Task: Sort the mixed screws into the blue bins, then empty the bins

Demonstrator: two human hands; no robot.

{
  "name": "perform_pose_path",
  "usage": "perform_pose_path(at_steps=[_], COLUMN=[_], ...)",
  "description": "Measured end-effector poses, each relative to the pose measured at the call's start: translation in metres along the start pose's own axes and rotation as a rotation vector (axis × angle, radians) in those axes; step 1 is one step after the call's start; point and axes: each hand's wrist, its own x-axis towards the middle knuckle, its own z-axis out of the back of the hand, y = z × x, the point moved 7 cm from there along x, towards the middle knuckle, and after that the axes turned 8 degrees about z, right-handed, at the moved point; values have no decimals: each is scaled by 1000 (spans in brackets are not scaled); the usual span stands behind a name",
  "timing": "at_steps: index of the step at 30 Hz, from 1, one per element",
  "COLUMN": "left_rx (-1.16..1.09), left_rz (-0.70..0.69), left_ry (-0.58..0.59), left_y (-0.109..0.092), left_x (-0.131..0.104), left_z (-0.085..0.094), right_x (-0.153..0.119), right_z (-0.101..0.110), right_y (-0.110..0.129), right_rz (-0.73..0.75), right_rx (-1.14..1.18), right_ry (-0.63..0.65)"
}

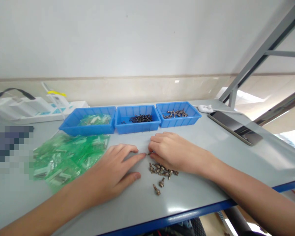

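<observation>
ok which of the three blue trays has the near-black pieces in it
The middle tray, between the other two: its small pieces look near-black, while the right tray holds brownish metal parts and the left tray greenish plastic packets.

Flange-headed screws (163,170), dull bronze, short threaded shanks: loose, overlapping heap on grey tabletop (199,193), pointing various ways. Two nearer ones (156,190) separate, on their sides, heads nearward. One more screw (149,153) at right hand's (167,148) fingertips, mostly hidden.
</observation>
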Motion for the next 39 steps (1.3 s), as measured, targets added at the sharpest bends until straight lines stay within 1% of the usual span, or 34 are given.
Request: perform_pose_path(at_steps=[3,5,6,8,10,11,12,13,14,15,16,18,20,21,23,27,32,36,39], left_rx=[-4,-5,-7,-18,-23,-22,-17,-10,-3,3,7,13,16,17,18,23,28,28,27], left_rz=[1,5,7,10,13,14,15,16,15,13,9,3,7,10,15,3,-7,0,7], left_ry=[-3,-8,-7,2,14,15,17,20,20,18,13,0,-2,4,18,11,-7,-10,-13], left_y=[-1,-1,-1,0,0,1,1,1,1,1,1,1,2,2,3,3,2,2,2], left_x=[0,0,0,0,0,0,1,1,1,0,0,0,0,0,0,1,1,0,0], left_z=[1,2,2,1,0,0,-1,-1,-1,-1,-1,-1,-1,-1,-2,-1,-1,0,1], right_x=[-6,-14,-19,-31,-47,-52,-55,-54,-52,-47,-40,-24,-15,-13,-11,-8,-3,-1,-5], right_z=[12,26,34,50,63,66,66,64,61,58,53,40,25,20,13,1,-3,1,15], right_y=[-3,-12,-20,-45,-77,-89,-96,-99,-96,-88,-75,-36,0,12,23,18,22,26,24], right_rz=[-25,-45,-64,-146,-340,-418,-465,-478,-471,-431,-353,-105,98,160,204,170,202,220,201], right_rx=[3,8,3,-46,-143,-185,-202,-193,-163,-112,-47,112,277,320,335,258,151,135,151], right_ry=[-34,-121,-188,-359,-530,-575,-588,-574,-558,-527,-472,-293,-100,-40,20,31,-40,-80,-158])
